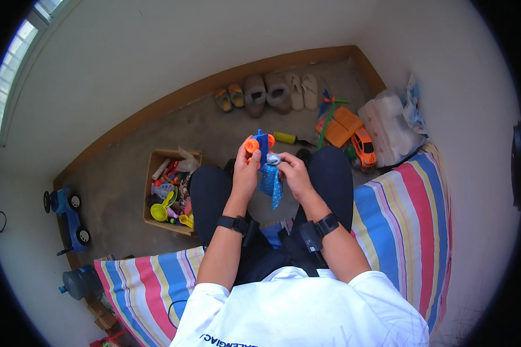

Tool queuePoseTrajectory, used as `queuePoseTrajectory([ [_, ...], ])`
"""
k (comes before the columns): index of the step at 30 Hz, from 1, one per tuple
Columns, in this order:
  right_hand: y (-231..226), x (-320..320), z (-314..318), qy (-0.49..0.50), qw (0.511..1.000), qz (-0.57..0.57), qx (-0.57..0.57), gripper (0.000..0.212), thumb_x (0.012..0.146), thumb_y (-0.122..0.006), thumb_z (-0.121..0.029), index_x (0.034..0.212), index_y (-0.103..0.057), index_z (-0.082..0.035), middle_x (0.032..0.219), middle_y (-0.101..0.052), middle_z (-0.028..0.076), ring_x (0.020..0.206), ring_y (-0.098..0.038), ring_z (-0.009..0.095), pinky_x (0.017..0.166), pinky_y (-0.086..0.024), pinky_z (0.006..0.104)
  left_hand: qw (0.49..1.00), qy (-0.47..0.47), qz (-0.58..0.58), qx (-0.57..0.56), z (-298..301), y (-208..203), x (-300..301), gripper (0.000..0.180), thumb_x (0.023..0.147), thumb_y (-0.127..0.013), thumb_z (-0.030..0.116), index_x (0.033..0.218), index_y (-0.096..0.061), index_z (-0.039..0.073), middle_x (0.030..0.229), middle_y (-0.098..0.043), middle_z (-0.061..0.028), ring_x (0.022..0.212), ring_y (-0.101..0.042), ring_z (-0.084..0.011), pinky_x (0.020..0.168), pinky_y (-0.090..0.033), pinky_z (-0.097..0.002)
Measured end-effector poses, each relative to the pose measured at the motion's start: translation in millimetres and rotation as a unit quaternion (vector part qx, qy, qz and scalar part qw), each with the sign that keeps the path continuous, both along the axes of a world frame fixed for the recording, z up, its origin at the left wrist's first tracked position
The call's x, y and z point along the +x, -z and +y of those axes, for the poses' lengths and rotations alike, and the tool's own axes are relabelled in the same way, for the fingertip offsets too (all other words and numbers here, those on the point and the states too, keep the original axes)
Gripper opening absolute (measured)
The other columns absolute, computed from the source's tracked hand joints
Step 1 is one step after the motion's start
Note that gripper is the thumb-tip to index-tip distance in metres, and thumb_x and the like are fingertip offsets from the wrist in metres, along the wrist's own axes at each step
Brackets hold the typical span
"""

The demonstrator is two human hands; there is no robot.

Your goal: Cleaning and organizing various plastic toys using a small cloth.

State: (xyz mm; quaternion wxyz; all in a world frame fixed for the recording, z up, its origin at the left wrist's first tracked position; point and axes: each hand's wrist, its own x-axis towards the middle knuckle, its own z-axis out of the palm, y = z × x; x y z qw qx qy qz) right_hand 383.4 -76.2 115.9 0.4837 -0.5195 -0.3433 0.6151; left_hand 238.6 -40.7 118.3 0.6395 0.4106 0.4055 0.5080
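Observation:
In my left hand (pixel 246 173) is a small blue toy car (pixel 263 146) with orange wheels, gripped above my knees. My right hand (pixel 294 174) pinches a blue patterned cloth (pixel 270 184), bunched at its top against the lower end of the toy car. The rest of the cloth hangs down between my legs. My fingers partly cover both the car and the cloth.
A cardboard box (pixel 195 231) of mixed toys stands by my left knee. Several shoes (pixel 266 92) line the far wall. An orange toy car (pixel 363 147) and plastic packaging (pixel 388 127) lie right. Left are a blue ride-on toy (pixel 70 222) and a water jug (pixel 81 282). Striped bedding (pixel 402 214) lies around me.

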Motion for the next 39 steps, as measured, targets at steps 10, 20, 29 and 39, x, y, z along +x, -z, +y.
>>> queuePoseTrajectory([
  [10, 6, 8, 1, 0.067, 0.983, 0.172, -0.001, 0.027, 0.094, -0.056, -0.012, 0.118, -0.063, -0.004, 0.109, -0.065, 0.004, 0.097, -0.063, 0.012, 0.087, -0.05, 0.0301, 0.996, 0.041, 0.055, 0.053, -3, -1, 1, 0.056, 0.09, -0.067, 0.009, 0.141, -0.046, 0.003, 0.131, -0.055, -0.009, 0.118, -0.054, -0.0161, 0.101, -0.043, -0.0287],
  [20, -9, 8, -1, 0.063, 0.957, 0.278, -0.053, 0.027, 0.096, -0.055, -0.028, 0.115, -0.061, -0.01, 0.108, -0.066, 0.004, 0.099, -0.065, 0.015, 0.086, -0.051, 0.0322, 0.888, 0.087, 0.334, 0.305, -5, -17, -2, 0.058, 0.077, -0.074, 0.002, 0.132, -0.057, 0.008, 0.142, -0.05, -0.0126, 0.132, -0.047, -0.031, 0.11, -0.037, -0.0391],
  [29, -7, 10, 2, 0.092, 0.959, 0.269, -0.007, 0.022, 0.094, -0.055, -0.027, 0.107, -0.06, -0.01, 0.103, -0.066, 0.004, 0.098, -0.064, 0.015, 0.089, -0.05, 0.0326, 0.987, 0.003, 0.139, 0.078, 2, -3, -9, 0.05, 0.093, -0.062, 0.022, 0.139, -0.049, 0.006, 0.141, -0.05, -0.0123, 0.132, -0.046, -0.0225, 0.11, -0.035, -0.0373],
  [39, -8, 10, 2, 0.08, 0.959, 0.272, 0.022, 0.022, 0.094, -0.056, -0.026, 0.108, -0.061, -0.009, 0.103, -0.066, 0.004, 0.097, -0.063, 0.015, 0.089, -0.048, 0.0315, 0.988, 0.042, -0.083, -0.122, 0, -8, -9, 0.061, 0.092, -0.068, 0.017, 0.143, -0.04, -0.001, 0.126, -0.058, -0.0099, 0.108, -0.06, -0.0147, 0.093, -0.049, -0.0272],
])
